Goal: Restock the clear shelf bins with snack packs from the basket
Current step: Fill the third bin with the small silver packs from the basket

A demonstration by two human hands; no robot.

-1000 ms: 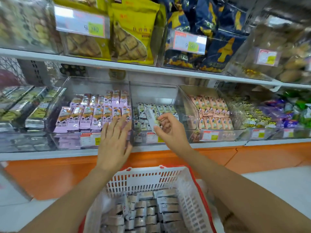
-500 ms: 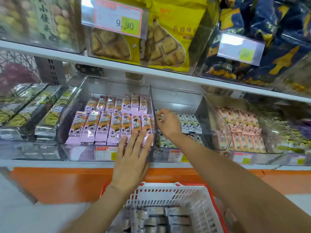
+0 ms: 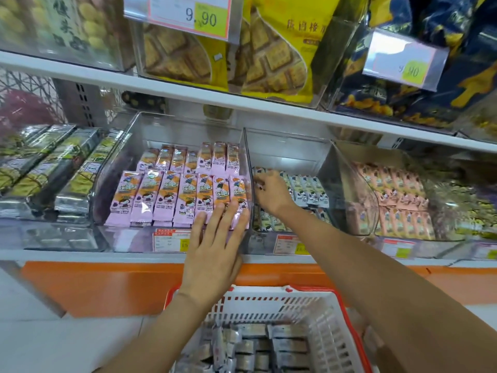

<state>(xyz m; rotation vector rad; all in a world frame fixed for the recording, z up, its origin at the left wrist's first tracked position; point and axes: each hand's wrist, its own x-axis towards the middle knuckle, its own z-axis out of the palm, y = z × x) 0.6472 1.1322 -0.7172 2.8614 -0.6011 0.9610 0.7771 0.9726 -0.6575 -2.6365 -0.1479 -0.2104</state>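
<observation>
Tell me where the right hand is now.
In the head view, just right of centre, the right hand is inside the middle clear bin, over the grey-white packs, beside the wall shared with the purple-pack bin.

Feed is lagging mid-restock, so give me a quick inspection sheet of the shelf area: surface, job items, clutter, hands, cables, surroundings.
Surface: white shelf board, orange panel below.
Job's things: middle clear plastic bin partly filled with white-grey snack packs; white slotted basket with red rim holds more silvery packs.
Clutter: nothing seen.
Hands: left hand flat against the front of the neighbouring clear bin of pink packs; right hand inside the middle bin, fingers curled, grip unclear.
Cables: nothing seen.
Surroundings: yellow biscuit bags on the shelf above; peach packs in the bin at right.
</observation>
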